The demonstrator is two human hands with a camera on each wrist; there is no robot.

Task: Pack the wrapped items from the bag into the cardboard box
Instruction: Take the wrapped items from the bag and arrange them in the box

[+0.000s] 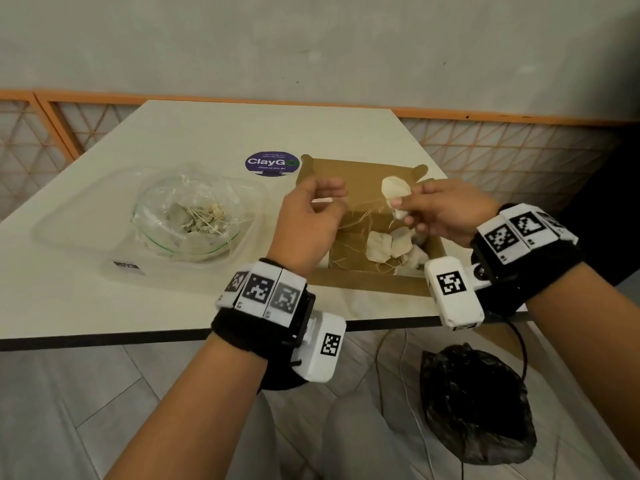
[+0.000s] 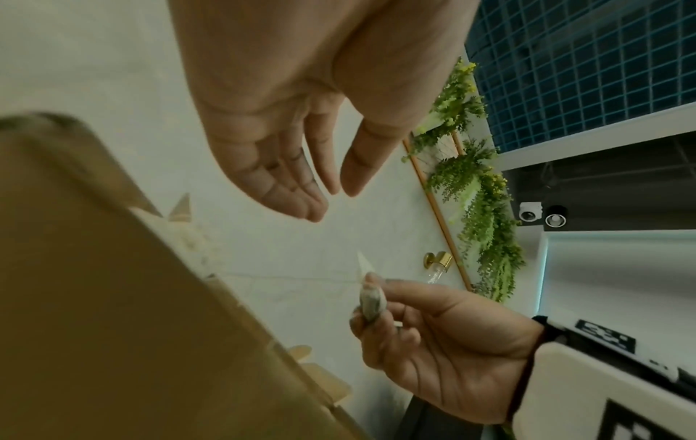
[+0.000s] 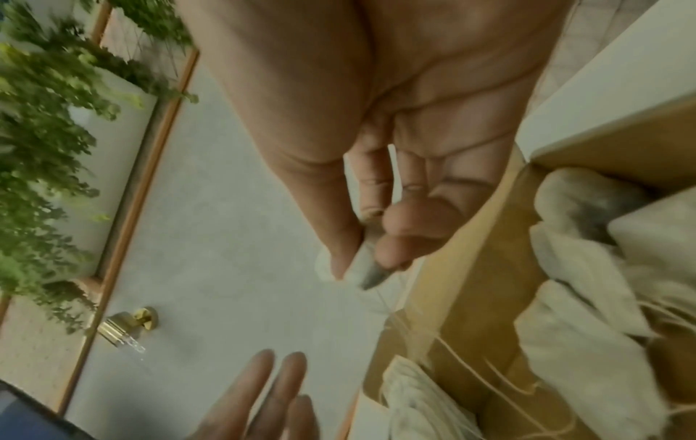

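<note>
An open cardboard box stands on the table's right side with several white wrapped items and loose strings inside. A clear plastic bag with more wrapped items sits to its left in a clear tub. Over the box, my right hand pinches one white wrapped item between thumb and fingers; the right wrist view shows that wrapped item at the fingertips. My left hand hovers over the box's left part, fingers loosely curled. In the left wrist view my left hand holds nothing.
The clear tub takes up the table's left half. A purple round sticker lies behind the box. On the floor below the table's front edge sits a black plastic bag. A wall and orange lattice stand behind.
</note>
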